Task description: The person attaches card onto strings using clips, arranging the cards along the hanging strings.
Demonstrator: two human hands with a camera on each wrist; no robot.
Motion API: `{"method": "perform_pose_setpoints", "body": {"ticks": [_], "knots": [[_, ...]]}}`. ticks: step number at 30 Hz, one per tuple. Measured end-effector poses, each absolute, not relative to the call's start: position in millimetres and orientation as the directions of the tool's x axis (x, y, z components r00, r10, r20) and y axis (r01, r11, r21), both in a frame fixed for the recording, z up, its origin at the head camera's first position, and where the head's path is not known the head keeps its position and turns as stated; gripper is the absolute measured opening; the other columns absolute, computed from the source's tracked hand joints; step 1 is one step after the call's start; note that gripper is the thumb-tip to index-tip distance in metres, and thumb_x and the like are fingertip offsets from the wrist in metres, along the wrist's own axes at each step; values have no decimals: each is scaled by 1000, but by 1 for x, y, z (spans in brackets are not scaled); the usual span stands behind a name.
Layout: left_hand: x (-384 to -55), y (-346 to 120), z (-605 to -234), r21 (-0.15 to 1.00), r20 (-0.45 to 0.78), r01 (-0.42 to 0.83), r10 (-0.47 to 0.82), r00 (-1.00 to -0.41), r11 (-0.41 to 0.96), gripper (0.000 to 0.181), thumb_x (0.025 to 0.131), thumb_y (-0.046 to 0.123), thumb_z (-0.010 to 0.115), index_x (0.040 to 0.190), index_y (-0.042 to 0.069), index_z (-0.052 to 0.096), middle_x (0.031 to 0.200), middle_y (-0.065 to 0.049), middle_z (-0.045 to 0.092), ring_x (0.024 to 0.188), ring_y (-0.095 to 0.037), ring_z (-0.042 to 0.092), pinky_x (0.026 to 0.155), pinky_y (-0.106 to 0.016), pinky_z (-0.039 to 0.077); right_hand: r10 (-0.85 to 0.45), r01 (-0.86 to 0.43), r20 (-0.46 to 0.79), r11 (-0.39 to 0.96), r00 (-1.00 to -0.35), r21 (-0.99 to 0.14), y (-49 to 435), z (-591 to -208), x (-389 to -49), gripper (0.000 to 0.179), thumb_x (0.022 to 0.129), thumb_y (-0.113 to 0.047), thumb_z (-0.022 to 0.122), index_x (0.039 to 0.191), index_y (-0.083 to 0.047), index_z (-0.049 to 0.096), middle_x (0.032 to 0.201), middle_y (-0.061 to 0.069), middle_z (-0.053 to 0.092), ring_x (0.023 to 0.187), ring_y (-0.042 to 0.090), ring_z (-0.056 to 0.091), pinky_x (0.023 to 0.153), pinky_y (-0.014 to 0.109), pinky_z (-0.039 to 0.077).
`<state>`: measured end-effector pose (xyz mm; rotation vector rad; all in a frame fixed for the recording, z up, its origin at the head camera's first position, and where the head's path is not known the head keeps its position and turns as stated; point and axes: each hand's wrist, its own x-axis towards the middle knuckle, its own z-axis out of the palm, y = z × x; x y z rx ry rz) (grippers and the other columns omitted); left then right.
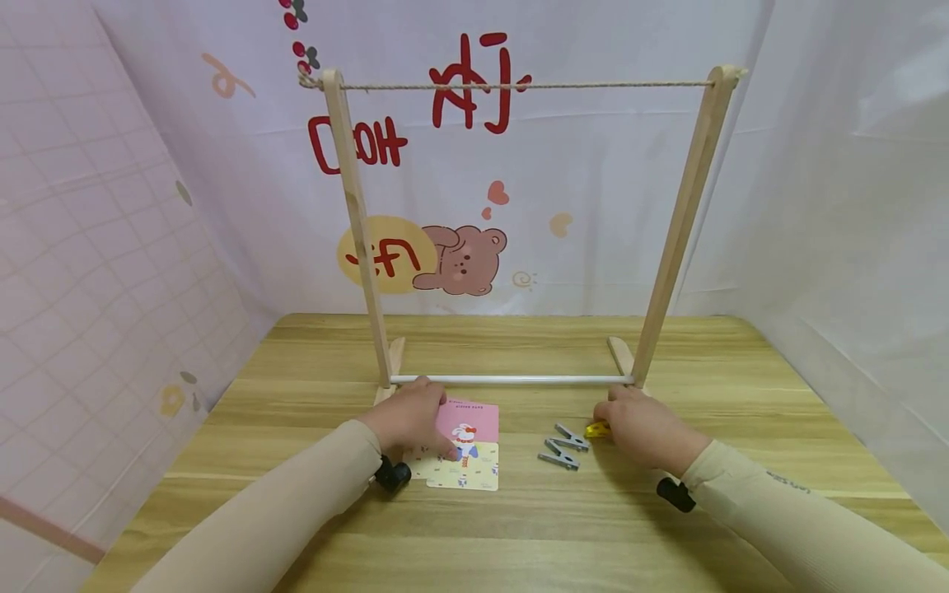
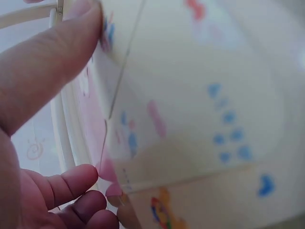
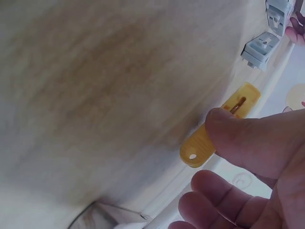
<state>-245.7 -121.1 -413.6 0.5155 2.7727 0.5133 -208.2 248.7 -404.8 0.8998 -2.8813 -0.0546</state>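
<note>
Under my left hand (image 1: 412, 416) lie overlapping pink and yellow cartoon cards (image 1: 474, 476). My thumb rests over their printed face, with the other fingers toward their far side. In the left wrist view, the cards (image 2: 190, 100) fill much of the picture; the thumb is at one edge and curled fingertips are by a pink edge. My right hand (image 1: 643, 427) pinches a yellow clothespin (image 3: 198, 148), thumb on its upper face. Grey clothespins (image 1: 569, 438) lie just left of that hand; the right wrist view also shows a grey clothespin (image 3: 261, 49).
Behind the hands stands a wooden frame (image 1: 673, 239) with two posts and a white bottom rod (image 1: 511, 380). A twine line (image 1: 578, 85) runs between the post tops. The wooden table (image 1: 519, 543) meets a printed white curtain (image 1: 608, 181) at the back.
</note>
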Motion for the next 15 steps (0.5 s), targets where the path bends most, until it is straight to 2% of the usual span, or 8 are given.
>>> {"method": "perform_pose_setpoints", "body": {"ticks": [9, 15], "knots": [[-255, -118, -415, 390, -257, 237, 352, -900, 890, 91, 60, 58, 100, 126, 7, 62, 115, -4, 56, 101, -20, 53, 92, -38, 52, -563, -561, 106, 826, -819, 55, 248, -406, -209, 10, 94, -5, 76, 96, -15, 74, 86, 1, 59, 77, 16, 57, 72, 36, 58], [-258, -118, -415, 394, -276, 215, 339, -900, 893, 81, 63, 56, 99, 117, 9, 62, 112, -4, 55, 98, -21, 54, 87, -36, 50, -551, -550, 105, 834, -828, 40, 247, -406, -210, 10, 94, -4, 75, 96, -14, 74, 87, 0, 60, 78, 16, 59, 73, 37, 58]]}}
